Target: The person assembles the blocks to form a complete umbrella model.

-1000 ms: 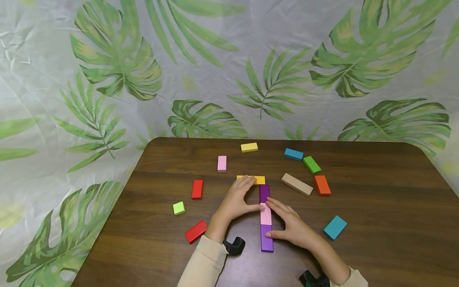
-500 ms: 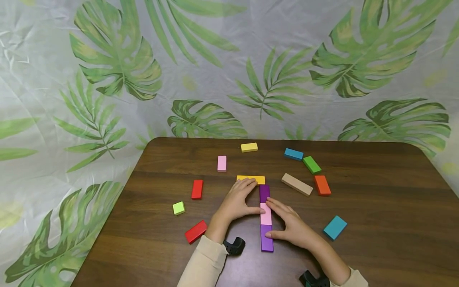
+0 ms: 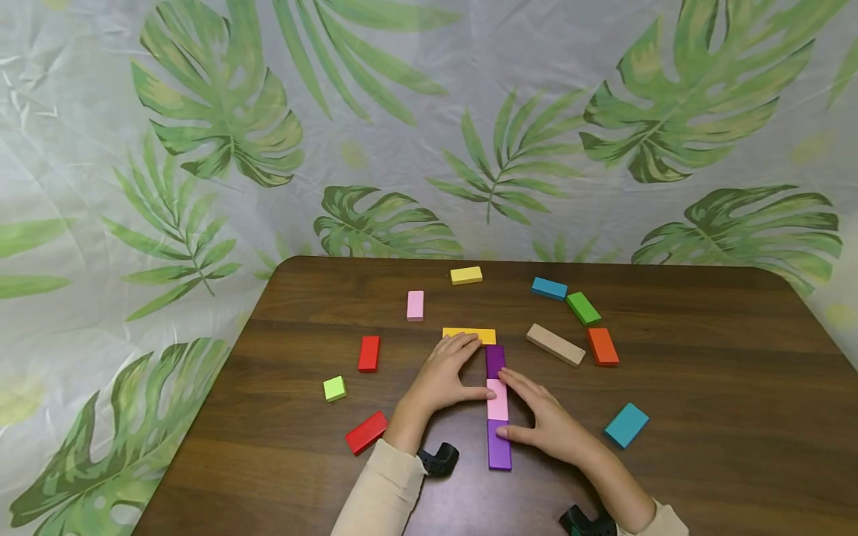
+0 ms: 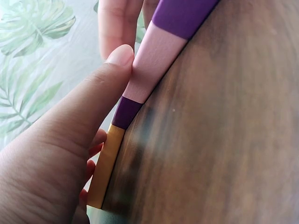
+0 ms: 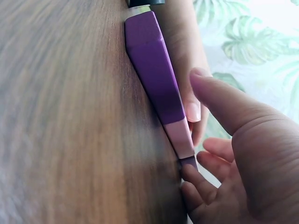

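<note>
Centrally, lower frame: pink block point(image 3: 497, 407), abutted below by purple block point(image 3: 499, 454); flanked by left hand point(image 3: 441, 378) and right hand point(image 3: 548, 423), both spread wide.

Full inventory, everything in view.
row blocks: 3, dark purple, pink, purple, centre
crosswise block: 1, amber, row's far end
loose blocks: 4, two red, lime, pink, left of row
more loose blocks: 5, blue, green, orange, tan, teal, right of row
far block: 1, yellow, far edge
table: 1, brown, under blocks
leaf-print cloth: 1, grey-green, behind table
wrist devices: 2, black, wrists
sleeves: 2, beige, forearms
left hand: 1, bare, at row's left
right hand: 1, bare, at row's right
</note>
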A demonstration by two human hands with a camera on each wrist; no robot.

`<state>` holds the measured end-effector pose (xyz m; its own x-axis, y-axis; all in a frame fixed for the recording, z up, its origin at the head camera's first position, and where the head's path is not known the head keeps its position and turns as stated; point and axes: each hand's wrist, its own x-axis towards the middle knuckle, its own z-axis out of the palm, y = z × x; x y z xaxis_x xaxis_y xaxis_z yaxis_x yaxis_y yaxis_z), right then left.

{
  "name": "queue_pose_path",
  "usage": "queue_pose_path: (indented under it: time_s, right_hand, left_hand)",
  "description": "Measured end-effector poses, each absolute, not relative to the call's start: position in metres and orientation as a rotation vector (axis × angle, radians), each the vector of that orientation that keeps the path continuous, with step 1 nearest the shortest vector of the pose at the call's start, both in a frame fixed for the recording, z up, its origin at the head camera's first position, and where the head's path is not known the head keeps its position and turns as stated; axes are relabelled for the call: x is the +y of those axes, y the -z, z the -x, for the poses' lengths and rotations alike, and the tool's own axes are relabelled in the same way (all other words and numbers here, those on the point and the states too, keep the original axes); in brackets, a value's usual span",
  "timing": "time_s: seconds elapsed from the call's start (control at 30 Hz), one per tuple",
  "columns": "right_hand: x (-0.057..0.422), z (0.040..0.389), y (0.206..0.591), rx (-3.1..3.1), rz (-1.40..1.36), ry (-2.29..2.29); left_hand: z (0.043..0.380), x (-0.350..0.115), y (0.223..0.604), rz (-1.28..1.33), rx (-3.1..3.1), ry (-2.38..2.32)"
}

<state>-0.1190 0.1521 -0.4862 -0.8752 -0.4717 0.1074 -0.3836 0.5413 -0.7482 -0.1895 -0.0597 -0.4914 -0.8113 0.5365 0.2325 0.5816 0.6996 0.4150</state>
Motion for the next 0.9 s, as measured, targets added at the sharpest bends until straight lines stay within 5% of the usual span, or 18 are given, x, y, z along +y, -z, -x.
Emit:
queue_pose_path:
  time_s: [0.9]
  right_hand:
    - [0.1546, 0.1245, 0.4804, 2.67, 0.674, 1.246]
  left_hand:
    - [0.1889, -0.0597, 0.4904, 0.916, -2.837, 0.748]
